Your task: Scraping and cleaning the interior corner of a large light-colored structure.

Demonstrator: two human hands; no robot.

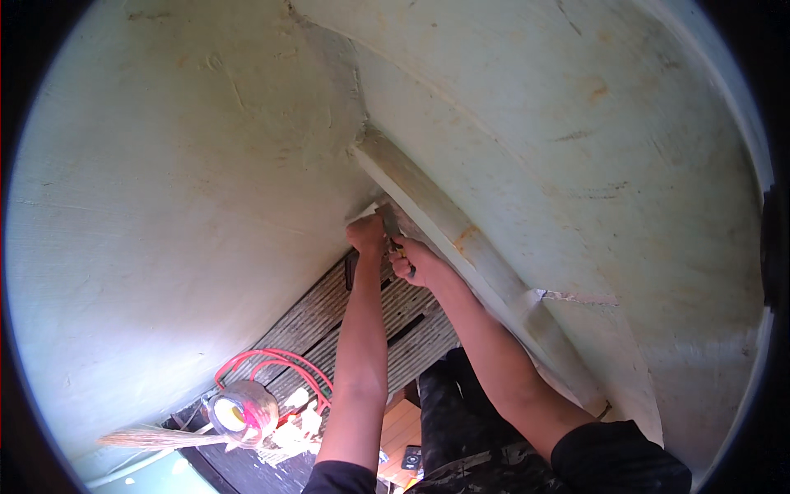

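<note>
While a flat-bladed tool (388,221) is clasped in the grip of the right hand (417,263) beside the ledge (440,210), apparently for control, the left hand (367,234) is curled left of the ledge, its contents indiscernible.

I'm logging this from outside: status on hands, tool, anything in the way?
Right hand gripping flat-bladed tool. Left hand curled beside it, hold unclear. Red hose or cable lower left, seemingly out of the way.
</note>
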